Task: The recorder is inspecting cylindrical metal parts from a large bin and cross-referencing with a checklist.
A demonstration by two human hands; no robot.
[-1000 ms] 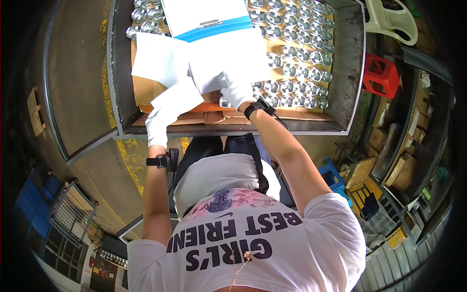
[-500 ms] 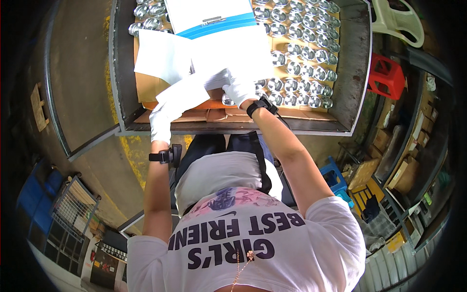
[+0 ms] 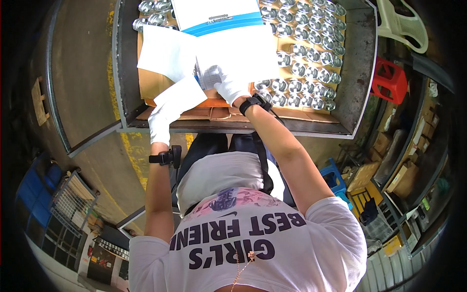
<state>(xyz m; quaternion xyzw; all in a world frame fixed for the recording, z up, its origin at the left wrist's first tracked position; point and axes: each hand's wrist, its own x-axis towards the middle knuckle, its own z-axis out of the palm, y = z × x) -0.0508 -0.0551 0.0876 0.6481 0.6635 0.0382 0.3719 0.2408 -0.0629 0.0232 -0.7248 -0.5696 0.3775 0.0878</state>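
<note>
White gloves cover both hands at the near side of a large tray. My left hand (image 3: 163,119) is closed on the near end of a folded-looking white paper (image 3: 185,95). To its right, my right hand (image 3: 232,91) is closed at the lower edge of white sheets (image 3: 243,56), its fingertips partly lost in glare. Between the hands, a greyish printed page (image 3: 211,75) shows. Farther off lies a blue-edged folder (image 3: 233,22) with a metal clip (image 3: 220,18). Another white sheet (image 3: 168,52) rests left of the papers.
The dark-walled tray (image 3: 352,73) holds rows of shiny metal cylindrical parts (image 3: 301,34) on brown cardboard (image 3: 311,116). Right of it stand a red stool (image 3: 389,80) and a pale plastic chair (image 3: 404,27). A blue stool (image 3: 333,177) and loaded shelves (image 3: 406,175) are lower right.
My right hand has shifted slightly left and toward me, and more of the printed page shows beside it. The left hand keeps hold of its paper. The view has shifted a little.
</note>
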